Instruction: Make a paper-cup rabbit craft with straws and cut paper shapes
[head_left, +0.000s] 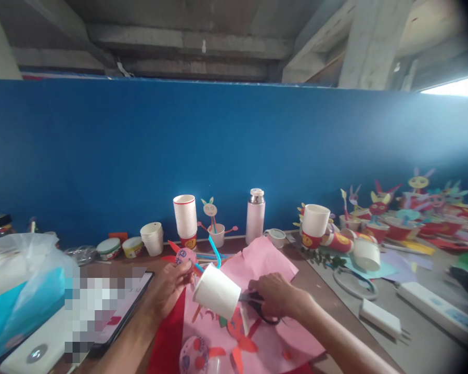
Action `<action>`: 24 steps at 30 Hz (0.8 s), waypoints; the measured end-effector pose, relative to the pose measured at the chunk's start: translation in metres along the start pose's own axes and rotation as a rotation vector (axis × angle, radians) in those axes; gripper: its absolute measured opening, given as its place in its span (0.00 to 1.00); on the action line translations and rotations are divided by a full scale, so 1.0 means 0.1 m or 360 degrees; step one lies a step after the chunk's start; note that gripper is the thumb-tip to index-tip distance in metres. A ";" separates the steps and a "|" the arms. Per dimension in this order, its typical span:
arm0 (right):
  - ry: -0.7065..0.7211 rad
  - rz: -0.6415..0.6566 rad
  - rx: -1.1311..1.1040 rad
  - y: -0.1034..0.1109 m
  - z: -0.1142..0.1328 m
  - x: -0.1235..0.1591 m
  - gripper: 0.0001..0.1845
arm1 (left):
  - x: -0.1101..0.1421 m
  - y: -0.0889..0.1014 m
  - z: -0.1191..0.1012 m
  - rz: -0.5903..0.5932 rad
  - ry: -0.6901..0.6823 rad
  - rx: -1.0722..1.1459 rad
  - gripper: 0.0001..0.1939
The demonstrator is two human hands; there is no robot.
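Observation:
My left hand (173, 288) is closed, pinching a round pink paper face (187, 256) with red ears and a drawn pattern. Just right of it a white paper cup (218, 292) hangs tilted on its side, with a bent blue straw (215, 251) rising from its mouth. My right hand (273, 293) has its fingers curled over black scissors (265, 313), whose blades are partly hidden behind the cup. Beneath both hands lies pink paper (265, 259) over a red sheet (171, 332). Cut red pieces (246, 344) and another decorated round face (194, 356) rest on it.
Stacked paper cups (185, 218), a finished cup figure (217, 236) and a pink thermos (255, 218) stand along the blue partition (218, 140). Left are a tablet (128, 306) and plastic bag (23, 291). Right are several cup figures (378, 218), a charger (380, 318) and a power strip (439, 311).

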State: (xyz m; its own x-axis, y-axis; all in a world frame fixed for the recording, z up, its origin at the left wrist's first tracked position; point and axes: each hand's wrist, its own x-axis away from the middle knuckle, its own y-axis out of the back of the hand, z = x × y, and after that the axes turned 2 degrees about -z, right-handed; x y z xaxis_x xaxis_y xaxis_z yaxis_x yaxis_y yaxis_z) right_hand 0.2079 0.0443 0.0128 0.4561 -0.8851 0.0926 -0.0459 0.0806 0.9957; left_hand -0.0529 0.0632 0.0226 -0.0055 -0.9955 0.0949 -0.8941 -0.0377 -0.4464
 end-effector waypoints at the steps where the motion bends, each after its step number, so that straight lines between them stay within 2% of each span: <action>1: 0.0015 -0.0021 0.0018 0.00 0.00 0.01 0.17 | 0.01 -0.01 0.00 0.0000 0.0000 0.0015 0.08; 4: 0.0037 -0.0062 -0.0059 0.04 -0.08 0.07 0.15 | 0.03 -0.03 0.02 0.0003 -0.0018 0.0069 0.08; 6: 0.0029 -0.0074 -0.0277 0.07 -0.17 0.12 0.18 | 0.05 -0.05 0.03 0.0006 -0.0028 0.0092 0.07; 10: 0.0113 -0.0085 -0.1120 0.07 -0.29 0.16 0.18 | 0.12 -0.12 0.02 0.0108 -0.0014 0.0097 0.08; 12: 0.0193 -0.0046 -0.1640 0.04 -0.26 0.15 0.18 | 0.17 -0.16 0.01 0.0188 -0.0009 0.0077 0.09; 14: 0.0282 -0.0041 -0.1964 0.03 -0.16 0.15 0.19 | 0.21 -0.21 0.02 0.0232 -0.0017 0.0073 0.10; 16: 0.0408 -0.0082 -0.2007 0.04 -0.04 0.15 0.21 | 0.24 -0.26 0.03 0.0232 -0.0014 0.0107 0.10; 19: 0.0644 -0.0030 -0.1943 0.08 0.12 0.18 0.25 | 0.27 -0.33 0.07 0.0166 0.0041 0.0205 0.09; 21: 0.0698 -0.0036 -0.1940 0.09 0.17 0.19 0.27 | 0.28 -0.36 0.08 0.0138 0.0064 0.0273 0.08; 24: 0.0663 -0.0101 -0.1936 0.06 0.16 0.18 0.30 | 0.30 -0.39 0.07 0.0154 0.0069 0.0368 0.08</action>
State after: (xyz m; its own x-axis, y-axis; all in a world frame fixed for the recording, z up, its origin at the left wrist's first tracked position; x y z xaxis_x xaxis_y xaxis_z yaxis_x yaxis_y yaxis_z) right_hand 0.2013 0.0213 0.0208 0.6794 -0.7114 -0.1800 0.7214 0.6026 0.3412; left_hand -0.0156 0.0341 0.0369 -0.1097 -0.9909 0.0776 -0.7621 0.0337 -0.6465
